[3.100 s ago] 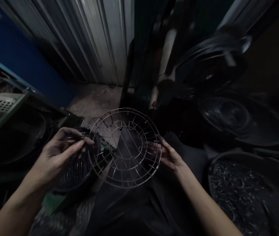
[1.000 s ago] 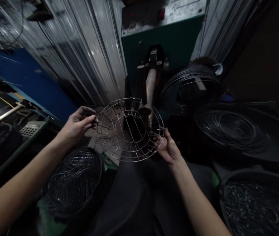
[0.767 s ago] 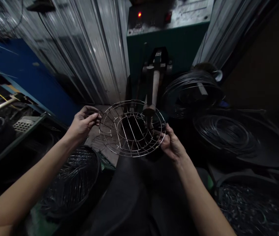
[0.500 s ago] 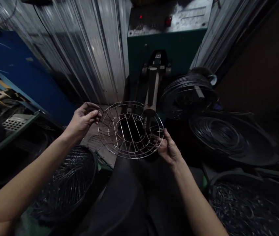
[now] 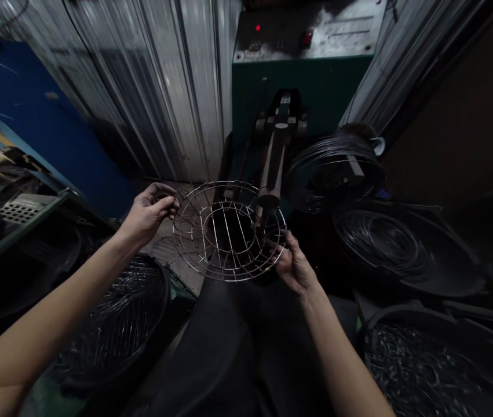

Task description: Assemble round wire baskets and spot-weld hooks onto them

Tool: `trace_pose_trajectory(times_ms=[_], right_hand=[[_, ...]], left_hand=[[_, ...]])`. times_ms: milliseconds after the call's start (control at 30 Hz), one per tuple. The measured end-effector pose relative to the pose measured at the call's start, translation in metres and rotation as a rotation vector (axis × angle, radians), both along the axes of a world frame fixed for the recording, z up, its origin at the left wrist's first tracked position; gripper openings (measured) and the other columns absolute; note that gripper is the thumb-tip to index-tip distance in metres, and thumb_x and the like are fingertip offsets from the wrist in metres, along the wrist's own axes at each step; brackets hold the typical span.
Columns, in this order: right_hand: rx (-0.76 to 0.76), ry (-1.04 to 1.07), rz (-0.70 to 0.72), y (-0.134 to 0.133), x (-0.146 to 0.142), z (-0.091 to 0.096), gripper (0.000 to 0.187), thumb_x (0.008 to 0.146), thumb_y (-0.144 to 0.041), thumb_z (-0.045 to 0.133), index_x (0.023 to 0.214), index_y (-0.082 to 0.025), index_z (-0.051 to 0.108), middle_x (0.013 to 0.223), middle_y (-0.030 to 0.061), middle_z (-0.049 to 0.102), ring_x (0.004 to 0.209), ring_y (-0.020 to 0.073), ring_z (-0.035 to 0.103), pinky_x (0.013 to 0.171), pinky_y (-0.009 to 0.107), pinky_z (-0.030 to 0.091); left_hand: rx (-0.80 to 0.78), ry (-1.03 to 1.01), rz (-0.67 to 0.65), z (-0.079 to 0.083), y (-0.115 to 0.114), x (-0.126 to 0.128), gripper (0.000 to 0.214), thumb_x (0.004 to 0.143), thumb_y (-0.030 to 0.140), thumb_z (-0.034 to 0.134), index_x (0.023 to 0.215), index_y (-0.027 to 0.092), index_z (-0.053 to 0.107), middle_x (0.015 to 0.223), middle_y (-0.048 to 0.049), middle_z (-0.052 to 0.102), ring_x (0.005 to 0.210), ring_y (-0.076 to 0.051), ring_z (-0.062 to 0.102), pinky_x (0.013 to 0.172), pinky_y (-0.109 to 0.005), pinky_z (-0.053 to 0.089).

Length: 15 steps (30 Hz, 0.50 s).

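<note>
Wire grille [image 5: 229, 231] sits tilted under the welder arm [image 5: 272, 174] of the green machine [image 5: 307, 92], your left hand [image 5: 148, 211] pinching its left rim, your right hand [image 5: 292, 266] gripping its right edge.

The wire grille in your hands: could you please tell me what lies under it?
Through the wire grille, pale floor shows leftward; the centre is too dark to tell.

Probably a metal workshop: green welding machine [image 5: 302, 81], wire coils [image 5: 380, 240].

Dim room, corrugated metal wall [image 5: 154, 87]
</note>
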State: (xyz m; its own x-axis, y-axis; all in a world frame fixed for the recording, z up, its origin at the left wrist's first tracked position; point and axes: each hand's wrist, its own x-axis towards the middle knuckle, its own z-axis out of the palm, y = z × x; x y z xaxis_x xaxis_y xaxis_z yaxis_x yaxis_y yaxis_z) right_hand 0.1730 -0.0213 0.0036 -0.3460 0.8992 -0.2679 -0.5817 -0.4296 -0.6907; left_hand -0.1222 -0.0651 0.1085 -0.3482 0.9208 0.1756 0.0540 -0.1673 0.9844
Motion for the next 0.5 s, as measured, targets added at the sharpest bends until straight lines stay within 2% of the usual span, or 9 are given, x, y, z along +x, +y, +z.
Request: trace_pose_trajectory(times_ms=[267,500], right_hand=[[0.027,-0.111,-0.016,-0.0034,-0.0023,0.0071,0.05,0.06,-0.054,0.076,0.097,-0.031,0.051,0.088,-0.0024,0.062,0.072,0.0133,0.06,0.046,0.02,0.044],[-0.01,-0.041,-0.057,-0.0035,-0.0057,0.0057,0.054,0.054,-0.05,0.08,0.093,-0.028,0.05,0.086,-0.0032,0.06,0.068,0.0098,0.056,0.044,0.017,0.038]], left_hand=[[-0.004,-0.014,-0.004,-0.0038,0.0017,-0.0032,0.017,0.066,0.016,0.065,0.081,0.016,0.056,0.063,0.0004,0.062,0.056,-0.008,0.057,0.047,-0.015,0.043],[-0.029,-0.009,-0.002,0.0025,0.0008,0.0007,0.016,0.066,0.014,0.065,0.08,0.018,0.057,0.062,0.0008,0.061,0.055,-0.008,0.056,0.048,-0.016,0.044]])
